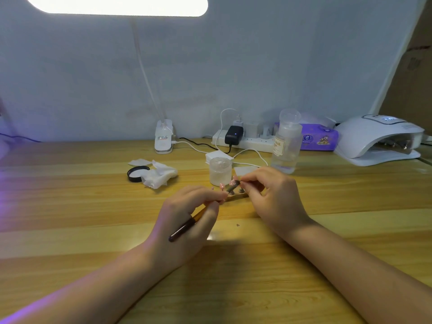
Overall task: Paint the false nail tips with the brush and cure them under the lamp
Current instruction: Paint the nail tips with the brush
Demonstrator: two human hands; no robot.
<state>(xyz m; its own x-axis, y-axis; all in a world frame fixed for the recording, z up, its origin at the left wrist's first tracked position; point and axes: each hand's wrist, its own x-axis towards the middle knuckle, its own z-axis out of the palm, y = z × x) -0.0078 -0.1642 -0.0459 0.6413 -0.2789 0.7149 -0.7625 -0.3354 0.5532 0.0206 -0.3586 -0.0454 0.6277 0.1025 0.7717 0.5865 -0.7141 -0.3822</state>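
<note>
While the left hand [187, 213] curls its fingers round the brush [201, 213], the right hand [271, 192] pinches the brush's far end between thumb and fingertips. The brush slants from the left hand's heel up toward the right fingertips: its handle is dark maroon at the near end, amber where it passes under the left fingers, and grey-brown at the tip. Just beyond and between both hands stand the nail tips [228, 185], small pink ones on little stands; they are blurred, so how many there are and how fully they are coated cannot be told. Right behind the tips is a frosted jar [220, 170] with no lid on, and behind that a stack of white pads [218, 156]. Beyond the left hand lie a crumpled wipe [159, 174] and a black lid [136, 173] on the wooden table [70, 206]. Beyond the right hand stands a clear pump bottle [286, 146]. Far out past the right hand, at the table's back edge, sits the white curing lamp [378, 139], its mouth facing the person, well apart from the tips.
</note>
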